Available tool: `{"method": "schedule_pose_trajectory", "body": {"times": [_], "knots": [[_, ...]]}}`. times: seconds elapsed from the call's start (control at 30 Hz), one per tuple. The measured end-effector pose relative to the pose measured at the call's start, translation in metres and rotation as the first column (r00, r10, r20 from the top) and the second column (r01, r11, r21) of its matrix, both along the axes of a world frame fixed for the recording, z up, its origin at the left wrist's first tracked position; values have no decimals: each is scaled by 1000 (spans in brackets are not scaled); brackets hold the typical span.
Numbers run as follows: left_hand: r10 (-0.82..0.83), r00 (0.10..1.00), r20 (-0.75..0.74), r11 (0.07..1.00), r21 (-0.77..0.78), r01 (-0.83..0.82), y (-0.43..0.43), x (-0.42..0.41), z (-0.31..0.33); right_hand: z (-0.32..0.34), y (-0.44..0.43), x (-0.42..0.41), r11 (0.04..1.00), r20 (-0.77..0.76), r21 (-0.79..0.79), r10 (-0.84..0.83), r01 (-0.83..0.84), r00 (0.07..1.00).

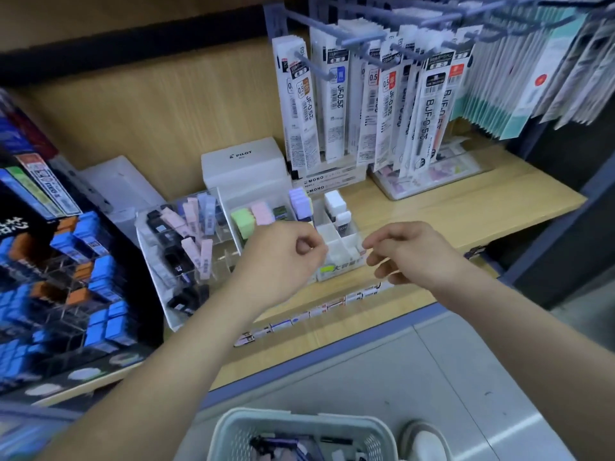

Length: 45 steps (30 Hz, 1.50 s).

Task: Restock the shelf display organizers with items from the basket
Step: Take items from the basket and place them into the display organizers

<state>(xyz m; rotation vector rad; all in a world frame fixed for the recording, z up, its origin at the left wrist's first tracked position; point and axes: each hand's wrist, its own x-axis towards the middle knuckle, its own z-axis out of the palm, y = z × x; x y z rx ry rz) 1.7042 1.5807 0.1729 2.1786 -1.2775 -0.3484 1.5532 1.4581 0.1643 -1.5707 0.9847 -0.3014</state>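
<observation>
A pale green basket (233,424) sits on the floor at the bottom, with small stationery items (283,444) in it. On the wooden shelf stands a white divided organizer (342,242) holding green (243,221), pink (263,212), purple (301,202) and white (334,201) cases. To its left, a clear acrylic organizer (223,257) holds pink and black lead cases. My left hand (286,257) hovers at the white organizer's front left with its fingers curled, nothing visible in it. My right hand (406,251) is at the front right, fingers loosely curled, fingertips near the organizer's edge.
Refill packets (366,104) hang on pegs above the shelf's back. A white Pilot box (243,164) stands behind the organizers. A black rack of blue cases (100,277) fills the left side. A strip of price labels (316,311) lines the shelf front. A white shoe (422,440) is beside the basket.
</observation>
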Motion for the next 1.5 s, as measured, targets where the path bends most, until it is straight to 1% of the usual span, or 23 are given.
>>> {"method": "schedule_pose_trajectory", "body": {"times": [0.07, 0.1, 0.13, 0.17, 0.23, 0.3, 0.37, 0.47, 0.53, 0.57, 0.67, 0.7, 0.77, 0.87, 0.93, 0.97, 1.1, 1.17, 1.23, 1.27, 1.37, 1.43, 1.5], "knots": [[-106, 976, -192, 973, 182, 142, 32, -7, -13, -2, 12, -3, 988, -71, -3, 155, -156, 985], [-147, 961, -232, 938, 276, 211, 46, -10, -26, -5, 20, -4, 972, -110, 4, 233, -234, 966], [-177, 958, -228, 900, 356, 251, 60, -13, -44, -10, 30, -5, 951, -149, 16, 307, -308, 940], [-195, 962, -191, 864, 430, 261, 73, -13, -65, -16, 39, -6, 927, -185, 37, 374, -374, 909], [-189, 976, -108, 822, 526, 217, 99, -13, -113, -32, 61, -10, 871, -249, 105, 490, -480, 835], [-95, 985, -141, 820, 550, 158, 124, -12, -161, -56, 81, -14, 823, -307, 180, 567, -539, 764], [-11, 983, -181, 803, 585, 116, 149, -16, -200, -84, 100, -16, 803, -347, 243, 596, -545, 724], [85, 966, -246, 785, 613, 87, 180, -29, -248, -136, 131, -16, 822, -373, 342, 564, -456, 737], [114, 961, -250, 782, 620, 68, 192, -38, -263, -172, 153, -18, 847, -405, 384, 512, -368, 757], [125, 960, -250, 785, 616, 58, 196, -41, -269, -190, 162, -19, 857, -420, 394, 489, -331, 765], [182, 921, -344, 809, 585, 58, 205, -47, -291, -236, 185, -25, 895, -465, 388, 396, -220, 792], [197, 916, -350, 802, 595, 55, 208, -50, -300, -249, 190, -26, 906, -478, 388, 356, -170, 803], [214, 922, -324, 766, 641, 47, 214, -56, -315, -275, 194, -30, 920, -527, 377, 306, -105, 793], [144, 963, -227, 708, 704, 61, 215, -66, -334, -310, 198, -37, 923, -562, 383, 258, -29, 786], [122, 978, -172, 679, 733, 44, 212, -74, -342, -325, 202, -37, 927, -568, 373, 260, -37, 781], [144, 977, -159, 675, 737, 20, 211, -78, -345, -329, 205, -34, 936, -577, 345, 265, -63, 773], [222, 973, -68, 710, 695, -114, 209, -81, -354, -348, 218, -19, 953, -625, 199, 304, -230, 719], [315, 947, -64, 715, 672, -192, 210, -76, -353, -354, 223, -14, 932, -614, 157, 350, -326, 707], [386, 917, -101, 710, 667, -225, 212, -76, -350, -359, 230, -8, 891, -599, 139, 423, -432, 680], [403, 907, -127, 714, 663, -224, 214, -78, -348, -360, 234, -4, 877, -590, 153, 451, -455, 670], [444, 865, -234, 758, 613, -223, 219, -84, -347, -365, 240, 5, 879, -553, 179, 462, -442, 693], [468, 832, -298, 776, 589, -226, 221, -80, -349, -365, 234, 9, 882, -500, 211, 468, -422, 728], [480, 803, -354, 793, 566, -224, 222, -76, -350, -363, 227, 12, 867, -453, 261, 498, -424, 739]]}}
